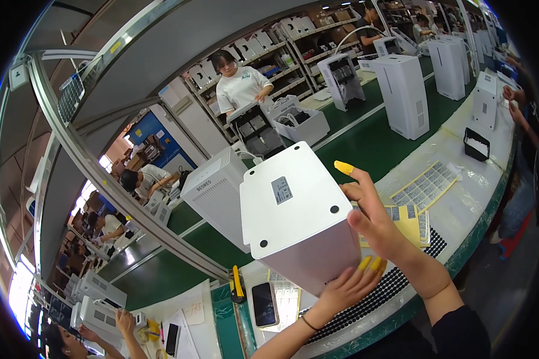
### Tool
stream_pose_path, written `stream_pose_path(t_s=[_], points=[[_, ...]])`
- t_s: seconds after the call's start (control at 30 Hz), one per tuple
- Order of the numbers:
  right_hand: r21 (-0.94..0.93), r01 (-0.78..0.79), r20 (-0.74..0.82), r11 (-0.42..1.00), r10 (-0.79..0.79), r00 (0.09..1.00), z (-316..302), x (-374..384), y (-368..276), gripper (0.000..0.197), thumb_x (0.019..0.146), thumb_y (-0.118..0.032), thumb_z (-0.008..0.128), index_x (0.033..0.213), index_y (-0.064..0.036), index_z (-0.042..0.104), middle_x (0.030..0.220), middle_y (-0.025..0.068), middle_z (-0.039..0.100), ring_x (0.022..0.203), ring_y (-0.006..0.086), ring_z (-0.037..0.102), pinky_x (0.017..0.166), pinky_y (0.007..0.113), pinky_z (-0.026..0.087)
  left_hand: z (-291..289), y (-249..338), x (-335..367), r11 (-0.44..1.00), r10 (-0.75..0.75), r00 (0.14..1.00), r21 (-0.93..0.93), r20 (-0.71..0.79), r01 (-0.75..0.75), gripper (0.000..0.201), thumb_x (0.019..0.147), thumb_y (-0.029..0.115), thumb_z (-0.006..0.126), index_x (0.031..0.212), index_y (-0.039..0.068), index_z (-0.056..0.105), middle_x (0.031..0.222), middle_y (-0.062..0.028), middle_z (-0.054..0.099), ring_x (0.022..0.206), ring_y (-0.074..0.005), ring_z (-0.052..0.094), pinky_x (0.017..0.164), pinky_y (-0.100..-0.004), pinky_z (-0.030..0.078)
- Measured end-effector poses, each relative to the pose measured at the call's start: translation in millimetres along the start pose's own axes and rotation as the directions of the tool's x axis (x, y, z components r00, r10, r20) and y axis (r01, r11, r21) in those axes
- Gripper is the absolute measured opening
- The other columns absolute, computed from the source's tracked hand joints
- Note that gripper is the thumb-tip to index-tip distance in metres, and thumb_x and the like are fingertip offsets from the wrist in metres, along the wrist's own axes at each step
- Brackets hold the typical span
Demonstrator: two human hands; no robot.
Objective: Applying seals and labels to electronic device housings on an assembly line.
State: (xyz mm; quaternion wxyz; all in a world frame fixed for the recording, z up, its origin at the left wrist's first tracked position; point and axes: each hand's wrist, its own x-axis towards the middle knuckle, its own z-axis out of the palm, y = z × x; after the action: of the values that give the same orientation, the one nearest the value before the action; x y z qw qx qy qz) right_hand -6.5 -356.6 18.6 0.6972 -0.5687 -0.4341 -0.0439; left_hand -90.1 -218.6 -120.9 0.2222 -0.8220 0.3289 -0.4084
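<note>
In front of me stands a white box-shaped appliance (299, 230). Its base faces up, with a small round black foot near each corner and a grey label (282, 189) off the middle. My left hand (348, 288) lies flat against the near side, fingers stretched out and yellow finger cots on some tips. Beside the right edge is my right hand (374, 218), fingers apart, with a yellow cot on the raised index finger; whether it touches the casing I cannot tell. Under my arms lies a sheet of black round pads (395, 279).
Label sheets (426, 185) lie right of the appliance, near a black tray (477, 145). A phone (264, 304) and a yellow-black cutter (238, 286) are at the left. Another white appliance (215, 190) stands behind on the green conveyor (356, 157). Co-workers stand around the line.
</note>
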Motion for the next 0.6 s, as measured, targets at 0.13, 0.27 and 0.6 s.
stream_pose_path(t_s=[0.13, 0.27, 0.6], points=[[0.208, -0.184, 0.014, 0.961, 0.185, 0.983, 10, 13, -13, 0.077, 0.091, -0.049, 0.055, 0.143, -0.0027, 0.022, 0.122, 0.0154, 0.051, 0.116, 0.018, 0.047, 0.1, 0.03, 0.036, 41, 10, -8, 0.857, 0.437, 0.88, 0.213, 0.185, -0.47, 0.048, 0.091, 0.028, 0.044, 0.137, 0.014, 0.041, 0.141, -0.01, 0.044, 0.134, -0.0262, 0.036, 0.114, -0.0408, 0.025], [0.358, -0.225, -0.007, 0.906, 0.243, 0.97, 11, 29, -13, 0.063, 0.085, -0.026, 0.051, 0.138, -0.0014, 0.029, 0.117, 0.0156, 0.053, 0.107, 0.0174, 0.053, 0.095, 0.028, 0.039, 66, -6, 6, 0.918, 0.274, 0.942, 0.241, 0.192, -0.316, 0.044, 0.09, 0.026, 0.045, 0.13, 0.01, 0.043, 0.139, -0.0114, 0.043, 0.135, -0.0266, 0.034, 0.115, -0.0436, 0.025], [0.274, 0.072, -0.298, 0.959, 0.014, 0.955, -9, 49, 44, 0.059, 0.081, -0.019, 0.05, 0.134, -0.0051, 0.028, 0.117, 0.0148, 0.054, 0.103, 0.0145, 0.055, 0.09, 0.026, 0.042, 210, -85, 19, 0.954, 0.044, 0.952, 0.271, 0.303, -0.13, 0.042, 0.09, 0.026, 0.052, 0.128, 0.011, 0.046, 0.132, -0.0106, 0.051, 0.123, -0.0254, 0.049, 0.105, -0.0429, 0.04]])
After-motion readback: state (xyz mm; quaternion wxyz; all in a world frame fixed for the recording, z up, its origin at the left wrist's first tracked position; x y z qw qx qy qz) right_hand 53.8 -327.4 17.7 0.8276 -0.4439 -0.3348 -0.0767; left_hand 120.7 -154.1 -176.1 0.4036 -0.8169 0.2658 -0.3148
